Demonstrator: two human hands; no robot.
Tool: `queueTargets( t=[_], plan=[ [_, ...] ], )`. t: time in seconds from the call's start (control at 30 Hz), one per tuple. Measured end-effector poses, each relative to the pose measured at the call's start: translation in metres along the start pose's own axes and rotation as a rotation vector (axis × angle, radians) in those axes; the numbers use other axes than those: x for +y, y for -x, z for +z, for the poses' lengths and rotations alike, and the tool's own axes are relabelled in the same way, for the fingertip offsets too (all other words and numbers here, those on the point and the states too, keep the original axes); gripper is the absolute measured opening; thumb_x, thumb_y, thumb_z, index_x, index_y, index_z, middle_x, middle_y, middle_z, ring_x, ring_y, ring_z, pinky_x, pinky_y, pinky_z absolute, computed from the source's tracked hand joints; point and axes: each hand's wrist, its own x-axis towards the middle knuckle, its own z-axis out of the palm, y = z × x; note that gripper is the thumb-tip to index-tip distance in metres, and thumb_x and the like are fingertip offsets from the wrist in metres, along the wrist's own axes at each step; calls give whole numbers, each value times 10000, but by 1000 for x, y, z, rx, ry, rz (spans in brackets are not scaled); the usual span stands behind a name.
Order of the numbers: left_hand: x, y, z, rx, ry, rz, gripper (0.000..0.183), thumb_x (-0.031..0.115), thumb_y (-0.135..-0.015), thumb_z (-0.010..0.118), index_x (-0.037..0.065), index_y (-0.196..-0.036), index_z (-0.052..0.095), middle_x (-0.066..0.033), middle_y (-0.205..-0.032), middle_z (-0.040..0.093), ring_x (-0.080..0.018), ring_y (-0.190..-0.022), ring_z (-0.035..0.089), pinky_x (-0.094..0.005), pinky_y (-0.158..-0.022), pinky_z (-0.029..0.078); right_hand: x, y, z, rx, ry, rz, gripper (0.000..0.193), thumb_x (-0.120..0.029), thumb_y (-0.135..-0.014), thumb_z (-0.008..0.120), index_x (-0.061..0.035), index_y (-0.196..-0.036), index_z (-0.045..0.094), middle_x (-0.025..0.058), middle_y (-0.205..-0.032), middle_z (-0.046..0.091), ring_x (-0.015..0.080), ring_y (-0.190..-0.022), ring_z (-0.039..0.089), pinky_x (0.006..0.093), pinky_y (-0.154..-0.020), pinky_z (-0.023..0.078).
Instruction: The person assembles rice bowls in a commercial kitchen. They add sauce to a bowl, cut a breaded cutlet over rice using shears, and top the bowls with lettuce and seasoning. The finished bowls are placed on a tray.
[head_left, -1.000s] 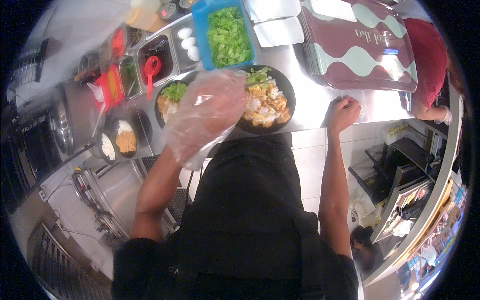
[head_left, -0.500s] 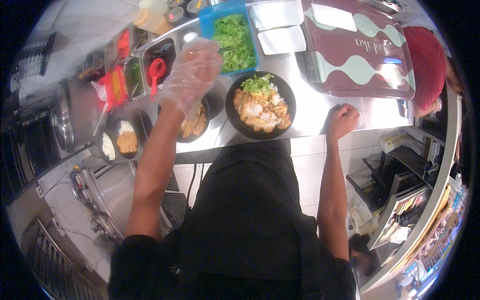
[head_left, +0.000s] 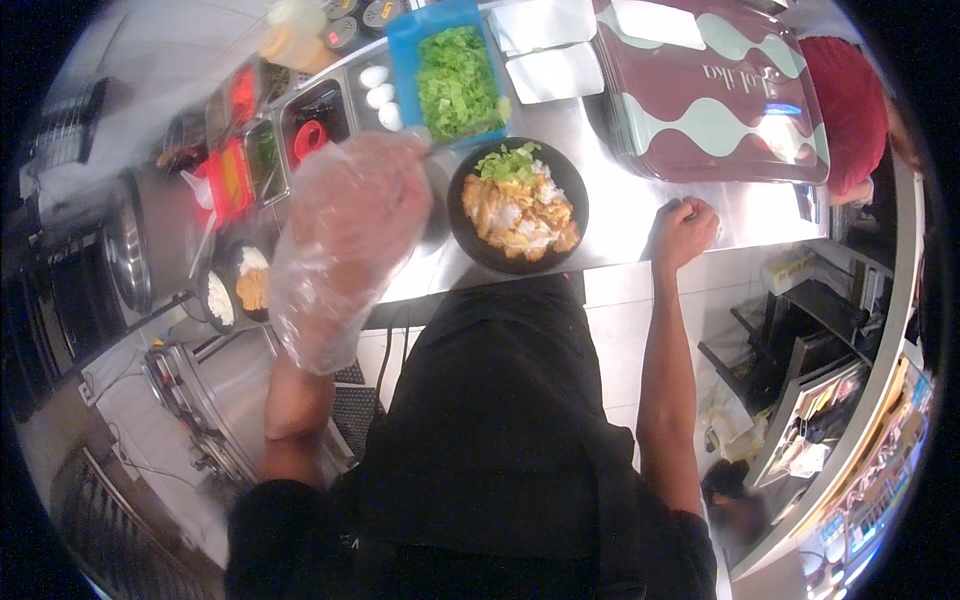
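My left hand (head_left: 370,205), in a loose clear plastic glove, hovers over the counter beside a dark bowl (head_left: 520,262). Motion smears its fingers, so its grip cannot be made out. Rice, pieces of fried food (head_left: 510,215) under a pale topping, and chopped lettuce (head_left: 507,165) fill this bowl. Behind it, a blue container (head_left: 406,75) holds more chopped lettuce (head_left: 458,85). Bare and curled into a loose fist, my right hand (head_left: 686,232) rests at the counter's front edge, right of the bowl, with nothing visible in it.
White eggs (head_left: 380,96) lie left of the blue container. A red ladle (head_left: 309,140) sits in a metal pan. Farther left are two dark bowls with rice (head_left: 219,297). Stacked trays (head_left: 720,115) and white dishes (head_left: 555,73) stand right. A person in a red sleeve (head_left: 842,110) is at far right.
My gloved left hand has drawn back from beside the lettuce container, toward me, uncovering the eggs and now covering the second bowl of food. My right hand stays at the counter edge.
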Motion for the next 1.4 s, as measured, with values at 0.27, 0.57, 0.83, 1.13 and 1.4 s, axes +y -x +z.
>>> queueTargets(
  t=[0.27,0.57,0.83,1.13,1.4],
  plan=[
    [19,26,89,23,447,-63,251,43,-829,734,96,-1072,708,-93,-1112,698,-272,-1038,662,-412,-889,541,-6,0,0,3,-16,10,108,-117,-862,572,-56,-893,656,127,-929,625,339,-904,591,491,-832,444],
    [25,15,82,-51,81,207,302,56,-826,724,84,-1123,682,-70,-1140,672,-255,-1129,624,-396,-945,532,0,0,2,13,-21,14,113,-117,-868,563,-59,-889,658,127,-926,632,344,-902,591,488,-839,444],
    [28,17,112,-93,668,-144,331,51,-779,741,110,-1099,683,-50,-1087,672,-214,-1139,628,-357,-945,525,1,0,0,2,-11,5,111,-126,-885,569,-59,-905,655,128,-945,634,338,-914,594,481,-851,438],
    [22,16,113,-35,359,68,298,84,-827,718,62,-1122,683,-112,-1096,699,-275,-977,667,-404,-879,543,4,0,2,4,6,-4,102,-125,-885,574,-60,-902,651,129,-945,630,343,-926,586,477,-862,434],
    [11,-4,55,-33,188,-179,286,145,-897,692,35,-1160,668,-153,-1138,697,-332,-1033,651,-445,-898,527,9,-1,2,20,35,-25,111,-112,-868,573,-52,-903,661,135,-946,626,352,-908,587,486,-839,449]
  ],
)
